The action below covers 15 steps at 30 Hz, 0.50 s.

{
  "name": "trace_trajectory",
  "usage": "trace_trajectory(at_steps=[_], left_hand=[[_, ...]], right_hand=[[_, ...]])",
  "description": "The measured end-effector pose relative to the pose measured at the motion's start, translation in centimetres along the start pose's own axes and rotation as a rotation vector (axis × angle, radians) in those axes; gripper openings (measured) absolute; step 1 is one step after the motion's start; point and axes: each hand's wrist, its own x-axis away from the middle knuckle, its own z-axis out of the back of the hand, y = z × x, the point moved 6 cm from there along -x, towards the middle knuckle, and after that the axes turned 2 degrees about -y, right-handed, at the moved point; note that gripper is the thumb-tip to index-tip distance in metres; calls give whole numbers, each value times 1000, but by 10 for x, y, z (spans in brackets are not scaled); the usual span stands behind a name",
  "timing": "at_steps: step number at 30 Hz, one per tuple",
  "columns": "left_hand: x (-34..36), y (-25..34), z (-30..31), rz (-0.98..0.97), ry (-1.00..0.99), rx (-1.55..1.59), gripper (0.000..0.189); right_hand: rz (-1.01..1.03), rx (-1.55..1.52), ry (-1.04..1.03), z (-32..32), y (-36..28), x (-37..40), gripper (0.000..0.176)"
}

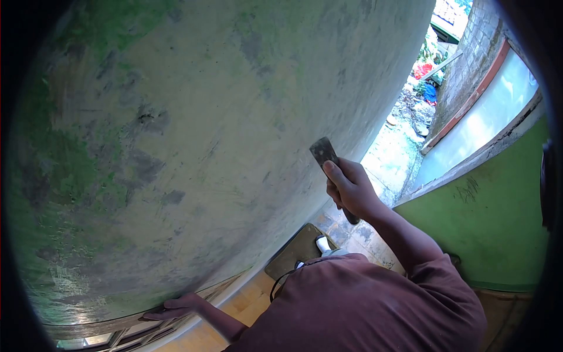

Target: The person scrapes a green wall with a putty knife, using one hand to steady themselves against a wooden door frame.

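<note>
Two hands in view, one tool counted. The tool, a single flat-bladed scraper (324,151), is held in the right hand (350,186); fingers are wrapped around its handle, and the thumb is laid along it. The blade is pointed up and away from the body, in front of one large patchy wall (223,135); whether wall and blade are touching cannot be told. The left hand (176,307) is placed at the wall's lower edge, fingers extended, thumb set apart, no tool held. Wall surface marked by green and grey patches, too many to be counted. One slatted frame (111,338) is seen below that edge. One dark mat (298,249) is laid on the floor. To the right, one green wall (498,223). Outdoors, one red item (422,70) and one blue item (430,94) are noted, too small to be identified.
</note>
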Motion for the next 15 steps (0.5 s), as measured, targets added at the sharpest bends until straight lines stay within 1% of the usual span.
trace_trajectory(at_steps=[2, 4, 5, 7, 9, 10, 13, 15], left_hand=[[-2, 0, 4, -11, -10, -8, 59], [-6, 1, 0, -26, -4, 3, 59], [-8, 1, -2, -29, -1, 5, 59], [-11, 1, -2, -32, 4, 3, 59], [-12, 2, -2, -36, 3, 7, 60], [-12, 3, -2, -38, -1, 12, 60], [-3, 9, -3, -25, 2, 14, 60], [-5, 9, -2, -30, -11, 18, 60]], right_hand=[[-17, -36, -6, 1, 9, 15, 40], [-97, -2, -24, 5, 33, 29, 38], [-117, -35, -12, 6, 52, 33, 37], [-213, 42, -27, 3, 50, 29, 39], [-60, 94, -10, 1, 13, 3, 42], [-80, 46, -35, 0, 10, -5, 44], [-47, -16, -22, 7, 3, 5, 44], [-53, -8, -14, 8, 12, 14, 42]])
